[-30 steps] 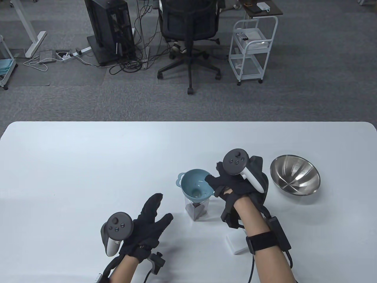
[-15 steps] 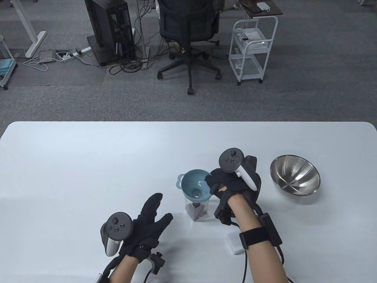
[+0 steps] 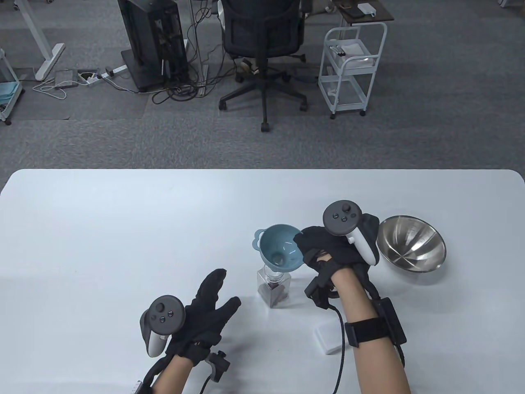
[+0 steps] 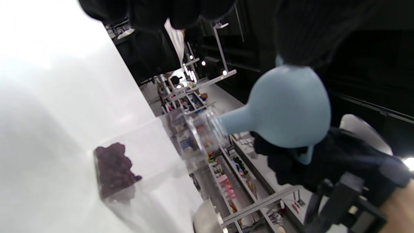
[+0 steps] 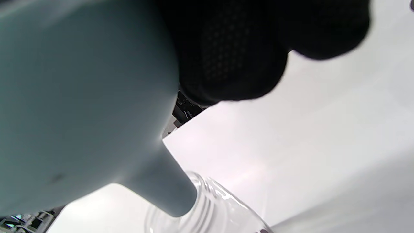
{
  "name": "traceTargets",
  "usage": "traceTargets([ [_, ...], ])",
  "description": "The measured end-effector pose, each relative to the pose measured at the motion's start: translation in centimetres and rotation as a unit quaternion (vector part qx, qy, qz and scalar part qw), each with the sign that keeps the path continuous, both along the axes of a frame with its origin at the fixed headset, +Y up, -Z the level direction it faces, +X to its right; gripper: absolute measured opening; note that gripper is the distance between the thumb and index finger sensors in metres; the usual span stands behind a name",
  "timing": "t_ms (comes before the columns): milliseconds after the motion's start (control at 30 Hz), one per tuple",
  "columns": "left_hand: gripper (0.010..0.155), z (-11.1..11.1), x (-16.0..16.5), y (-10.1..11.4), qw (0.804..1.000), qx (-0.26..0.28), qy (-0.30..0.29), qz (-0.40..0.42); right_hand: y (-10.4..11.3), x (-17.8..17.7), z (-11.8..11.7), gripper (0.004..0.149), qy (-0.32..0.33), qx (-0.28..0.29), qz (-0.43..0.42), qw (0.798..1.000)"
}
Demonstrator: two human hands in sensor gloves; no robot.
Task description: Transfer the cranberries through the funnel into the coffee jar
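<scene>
A clear square coffee jar [image 3: 274, 289] stands on the white table [image 3: 123, 230] with dark cranberries [image 3: 275, 292] at its bottom. My right hand [image 3: 302, 243] grips the right rim of the blue funnel [image 3: 279, 250] and holds it tilted, with its spout tip at the jar's mouth. The right wrist view shows the spout [image 5: 168, 187] just at the jar's threaded mouth [image 5: 213, 210], and my fingers [image 5: 233, 48] on the funnel bowl. My left hand [image 3: 221, 293] lies open and empty left of the jar. The left wrist view shows the funnel [image 4: 288, 106], the jar [image 4: 152, 152] and the cranberries [image 4: 114, 168].
A steel bowl [image 3: 411, 249] sits to the right of my right hand. A white lid [image 3: 328, 338] lies by my right forearm. An office chair [image 3: 262, 37] and a white cart [image 3: 352, 61] stand on the floor beyond the table.
My right hand has raised the funnel and moved it slightly right and away, so its spout has come up to the jar's mouth. My left hand has not moved.
</scene>
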State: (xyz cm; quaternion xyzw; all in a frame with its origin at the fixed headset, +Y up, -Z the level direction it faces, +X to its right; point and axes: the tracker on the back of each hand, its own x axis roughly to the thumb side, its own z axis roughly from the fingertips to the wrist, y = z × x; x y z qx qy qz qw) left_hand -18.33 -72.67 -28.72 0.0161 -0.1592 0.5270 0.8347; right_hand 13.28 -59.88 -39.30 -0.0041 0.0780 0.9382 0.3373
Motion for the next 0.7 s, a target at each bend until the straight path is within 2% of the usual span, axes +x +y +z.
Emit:
traceTargets([
  [167,0.085,0.0,0.0,0.0,1.0,-0.001,0.0,-0.001,1.7,2.4,0.7,0.047,-0.008,0.024,-0.063,0.998],
  [300,0.085,0.0,0.0,0.0,1.0,-0.002,0.001,-0.002,3.0,4.9,1.4,0.048,-0.032,0.086,-0.089,0.992],
  [500,0.085,0.0,-0.1,0.0,1.0,-0.003,0.003,-0.003,3.8,9.0,2.6,0.048,-0.136,0.188,-0.033,0.972],
  [700,0.085,0.0,-0.1,0.0,1.0,-0.004,0.005,-0.006,2.6,12.1,2.9,0.049,-0.228,0.23,0.022,0.946],
])
